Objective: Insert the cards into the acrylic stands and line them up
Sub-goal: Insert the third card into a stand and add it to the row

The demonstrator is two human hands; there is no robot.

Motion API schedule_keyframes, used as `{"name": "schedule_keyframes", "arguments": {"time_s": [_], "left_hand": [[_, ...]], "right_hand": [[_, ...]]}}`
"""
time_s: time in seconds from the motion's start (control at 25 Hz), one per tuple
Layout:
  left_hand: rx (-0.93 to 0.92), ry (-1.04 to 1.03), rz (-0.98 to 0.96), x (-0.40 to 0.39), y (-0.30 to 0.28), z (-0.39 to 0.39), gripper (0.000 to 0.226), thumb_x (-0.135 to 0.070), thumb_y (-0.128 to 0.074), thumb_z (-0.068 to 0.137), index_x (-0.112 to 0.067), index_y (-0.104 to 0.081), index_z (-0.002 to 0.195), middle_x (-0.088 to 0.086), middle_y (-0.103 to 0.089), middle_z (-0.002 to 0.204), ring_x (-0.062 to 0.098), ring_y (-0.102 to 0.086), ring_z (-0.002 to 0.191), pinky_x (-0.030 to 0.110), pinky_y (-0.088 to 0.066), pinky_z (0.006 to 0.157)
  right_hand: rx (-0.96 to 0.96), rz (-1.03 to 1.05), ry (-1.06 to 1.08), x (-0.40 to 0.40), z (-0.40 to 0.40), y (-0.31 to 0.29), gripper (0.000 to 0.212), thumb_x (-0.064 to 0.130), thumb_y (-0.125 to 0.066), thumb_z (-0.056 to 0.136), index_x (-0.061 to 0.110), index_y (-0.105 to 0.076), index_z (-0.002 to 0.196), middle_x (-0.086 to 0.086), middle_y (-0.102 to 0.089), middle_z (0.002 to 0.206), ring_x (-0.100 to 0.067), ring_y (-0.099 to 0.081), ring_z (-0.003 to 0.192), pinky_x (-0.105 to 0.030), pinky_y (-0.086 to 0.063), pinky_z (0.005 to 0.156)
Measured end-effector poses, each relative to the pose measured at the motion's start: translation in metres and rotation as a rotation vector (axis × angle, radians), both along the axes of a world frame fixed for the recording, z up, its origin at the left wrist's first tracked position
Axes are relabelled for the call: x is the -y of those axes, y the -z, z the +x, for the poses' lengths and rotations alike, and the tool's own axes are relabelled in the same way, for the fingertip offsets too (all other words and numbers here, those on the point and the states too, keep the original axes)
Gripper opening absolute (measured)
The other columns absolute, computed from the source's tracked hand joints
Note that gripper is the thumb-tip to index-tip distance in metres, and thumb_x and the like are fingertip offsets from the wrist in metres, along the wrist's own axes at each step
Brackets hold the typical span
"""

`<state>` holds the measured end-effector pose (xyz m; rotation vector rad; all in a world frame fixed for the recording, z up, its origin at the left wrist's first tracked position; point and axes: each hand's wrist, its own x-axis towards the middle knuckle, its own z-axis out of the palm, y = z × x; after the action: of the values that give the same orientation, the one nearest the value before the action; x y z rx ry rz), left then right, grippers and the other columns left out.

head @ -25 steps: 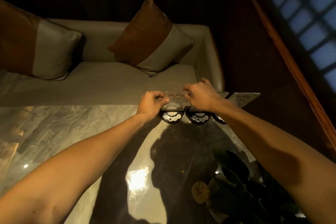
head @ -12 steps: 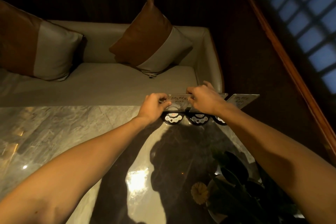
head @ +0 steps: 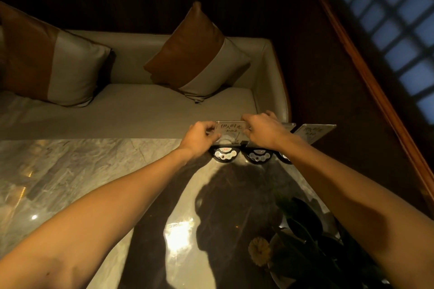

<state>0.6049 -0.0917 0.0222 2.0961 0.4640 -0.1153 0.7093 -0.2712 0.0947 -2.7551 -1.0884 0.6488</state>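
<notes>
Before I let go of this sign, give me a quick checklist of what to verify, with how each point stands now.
1. Left hand grips the left edge of the held stand: ok.
2. Right hand grips its right edge: ok.
3. Card showing in the held stand: ok, printed text visible.
4. Card seated fully down: cannot tell.
5. Held stand in line with the far-right stand: cannot tell, the right hand covers the gap.
6. Base flat on the marble table: cannot tell.

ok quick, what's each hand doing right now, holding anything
Left hand: fingers curled, pinching the left edge of the acrylic stand with the card.
Right hand: fingers curled, gripping the right edge of the same stand.
</notes>
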Motion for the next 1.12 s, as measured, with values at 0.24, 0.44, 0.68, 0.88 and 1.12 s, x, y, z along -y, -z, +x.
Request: {"name": "schedule_keyframes", "arguments": {"time_s": [0.24, 0.44, 0.68, 0.88, 1.12], "left_hand": [[-0.093, 0.101, 0.022, -0.012, -0.029, -0.021, 0.053, -0.023, -0.069, 0.093, -0.021, -0.053, 0.144, 0.002, -0.060, 0.141, 0.021, -0.063, 0.118, 0.043, -0.051, 0.105], [-0.069, 0.102, 0.083, -0.036, -0.079, -0.060, 0.056, -0.029, -0.070, 0.093, -0.019, -0.052, 0.145, 0.006, -0.057, 0.146, 0.021, -0.064, 0.119, 0.038, -0.049, 0.106], [-0.044, 0.016, 0.162, -0.073, -0.145, -0.154, 0.077, -0.063, -0.064, 0.086, -0.030, -0.041, 0.152, -0.004, -0.041, 0.159, 0.020, -0.037, 0.146, 0.042, -0.033, 0.119], [0.046, -0.149, 0.047, -0.104, -0.171, -0.268, 0.079, -0.067, -0.064, 0.084, -0.037, -0.038, 0.152, -0.007, -0.034, 0.162, 0.018, -0.030, 0.150, 0.042, -0.030, 0.119], [0.096, -0.256, -0.044, -0.129, -0.146, -0.406, 0.084, -0.069, -0.068, 0.079, -0.044, -0.036, 0.151, -0.012, -0.031, 0.163, 0.012, -0.027, 0.150, 0.042, -0.027, 0.122]], "right_hand": [[0.015, -0.038, 0.046, 0.002, -0.010, -0.012, 0.053, 0.024, -0.062, 0.094, 0.019, -0.043, 0.144, -0.007, -0.065, 0.128, -0.028, -0.054, 0.129, -0.058, -0.009, 0.122], [0.067, -0.033, 0.022, -0.011, -0.041, -0.040, 0.048, 0.034, -0.062, 0.093, 0.016, -0.048, 0.135, -0.010, -0.056, 0.134, -0.031, -0.049, 0.130, -0.058, -0.019, 0.119], [-0.035, 0.101, -0.031, -0.059, -0.126, -0.085, 0.089, 0.065, -0.061, 0.085, 0.036, -0.020, 0.159, -0.004, -0.018, 0.168, -0.031, -0.021, 0.153, -0.053, -0.026, 0.120], [-0.227, 0.303, -0.018, -0.095, -0.233, -0.096, 0.097, 0.070, -0.063, 0.080, 0.049, -0.008, 0.157, 0.005, 0.003, 0.170, -0.024, -0.007, 0.156, -0.051, -0.023, 0.121], [-0.359, 0.407, -0.067, -0.130, -0.361, -0.068, 0.108, 0.065, -0.072, 0.078, 0.050, 0.000, 0.157, 0.010, 0.011, 0.169, -0.018, -0.002, 0.156, -0.041, -0.018, 0.119]]}}
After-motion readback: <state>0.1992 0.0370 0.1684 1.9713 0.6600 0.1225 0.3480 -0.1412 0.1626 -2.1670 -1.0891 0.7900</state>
